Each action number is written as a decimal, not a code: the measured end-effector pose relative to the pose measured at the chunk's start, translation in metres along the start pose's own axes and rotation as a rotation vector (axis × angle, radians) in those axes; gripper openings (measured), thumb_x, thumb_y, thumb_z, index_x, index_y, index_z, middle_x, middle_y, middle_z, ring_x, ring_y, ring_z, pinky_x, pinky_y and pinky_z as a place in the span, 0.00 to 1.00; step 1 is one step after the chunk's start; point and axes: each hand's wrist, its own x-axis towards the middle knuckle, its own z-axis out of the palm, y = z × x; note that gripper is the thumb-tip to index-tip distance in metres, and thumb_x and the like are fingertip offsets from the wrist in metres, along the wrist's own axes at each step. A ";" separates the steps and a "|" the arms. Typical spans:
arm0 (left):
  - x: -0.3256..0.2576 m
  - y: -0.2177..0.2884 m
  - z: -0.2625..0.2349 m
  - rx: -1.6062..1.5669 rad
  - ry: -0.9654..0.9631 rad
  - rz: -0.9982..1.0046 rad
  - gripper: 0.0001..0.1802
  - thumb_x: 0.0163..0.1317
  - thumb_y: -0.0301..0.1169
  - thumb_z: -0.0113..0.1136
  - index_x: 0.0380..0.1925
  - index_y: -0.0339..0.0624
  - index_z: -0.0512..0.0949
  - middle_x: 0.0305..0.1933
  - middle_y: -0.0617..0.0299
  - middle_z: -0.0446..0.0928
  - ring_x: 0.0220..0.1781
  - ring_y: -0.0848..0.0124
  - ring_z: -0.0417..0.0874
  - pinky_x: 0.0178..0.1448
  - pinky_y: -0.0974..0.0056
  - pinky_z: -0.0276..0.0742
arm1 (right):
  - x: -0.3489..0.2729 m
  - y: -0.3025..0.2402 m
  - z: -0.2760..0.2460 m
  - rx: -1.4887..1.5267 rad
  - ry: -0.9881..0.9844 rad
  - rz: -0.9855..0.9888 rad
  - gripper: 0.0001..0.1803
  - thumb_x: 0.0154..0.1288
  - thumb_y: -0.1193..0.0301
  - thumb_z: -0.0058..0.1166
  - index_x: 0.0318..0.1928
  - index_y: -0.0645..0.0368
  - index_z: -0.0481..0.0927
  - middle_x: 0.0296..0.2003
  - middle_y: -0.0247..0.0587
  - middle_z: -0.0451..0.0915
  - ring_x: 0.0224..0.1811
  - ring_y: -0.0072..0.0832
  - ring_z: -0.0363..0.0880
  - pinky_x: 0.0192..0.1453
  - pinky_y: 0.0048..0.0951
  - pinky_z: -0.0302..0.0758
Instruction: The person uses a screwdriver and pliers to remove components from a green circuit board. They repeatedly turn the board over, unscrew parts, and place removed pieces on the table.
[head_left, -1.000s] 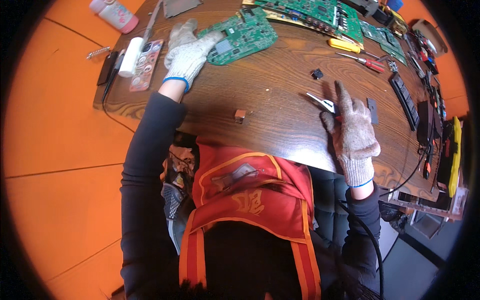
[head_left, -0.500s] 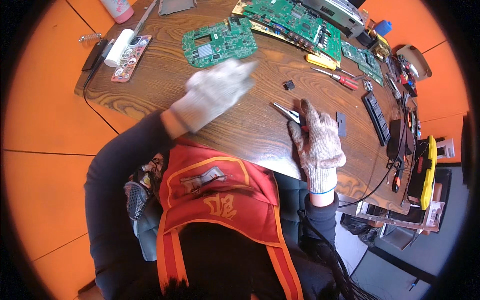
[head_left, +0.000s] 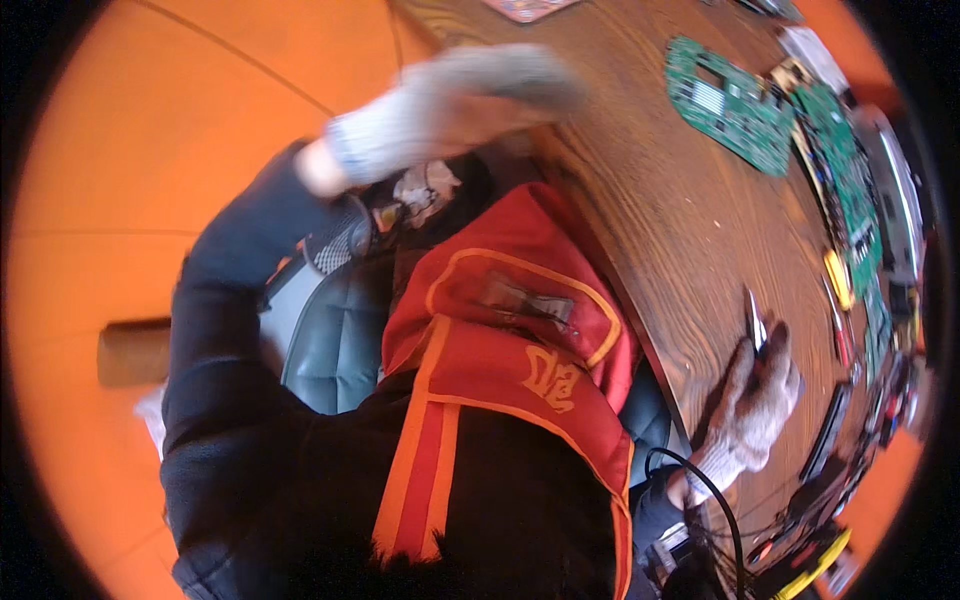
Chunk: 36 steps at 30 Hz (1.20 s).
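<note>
My right hand (head_left: pixel 755 405), in a stained knit glove, rests on the wooden table (head_left: pixel 640 190) at its right part. Its fingers are closed round a pair of pliers (head_left: pixel 755 318) whose metal jaws point away from me; the handles are mostly hidden under the hand. My left hand (head_left: pixel 465 105), gloved too, is raised at the table's left edge, above a dark bin with crumpled scraps (head_left: pixel 425 195). Motion smears its fingers, so whether they hold anything does not show.
Green circuit boards lie at the far right, one rounded board (head_left: pixel 728 110) nearer and a longer one (head_left: pixel 845 190) behind it. Beside them are a yellow-handled tool (head_left: pixel 838 280) and a red screwdriver (head_left: pixel 840 340). A black cable (head_left: pixel 715 495) loops past my right wrist.
The view has swung left, so the table sits farther right. My left hand has moved from over the table to its left edge. The small black part no longer shows on the tabletop.
</note>
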 end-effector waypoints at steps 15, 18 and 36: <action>-0.113 -0.263 -0.054 0.901 -0.012 -0.451 0.45 0.50 0.39 0.78 0.66 0.32 0.70 0.62 0.38 0.78 0.65 0.45 0.78 0.67 0.53 0.75 | -0.006 0.016 0.003 -0.050 -0.004 0.013 0.26 0.70 0.71 0.61 0.66 0.63 0.76 0.52 0.54 0.82 0.44 0.42 0.79 0.48 0.39 0.75; -0.097 -0.277 -0.059 0.926 -0.039 -0.674 0.34 0.49 0.27 0.71 0.60 0.33 0.74 0.57 0.42 0.81 0.61 0.46 0.81 0.58 0.53 0.80 | -0.006 0.017 0.004 -0.076 -0.019 -0.014 0.26 0.70 0.72 0.60 0.66 0.64 0.75 0.53 0.55 0.82 0.44 0.43 0.79 0.49 0.39 0.75; 0.006 -0.014 0.012 0.645 0.695 0.488 0.36 0.57 0.15 0.68 0.68 0.28 0.69 0.79 0.42 0.58 0.81 0.49 0.59 0.77 0.50 0.66 | -0.019 0.004 -0.015 0.336 0.320 0.165 0.24 0.69 0.71 0.56 0.64 0.65 0.76 0.59 0.54 0.80 0.63 0.51 0.77 0.74 0.45 0.67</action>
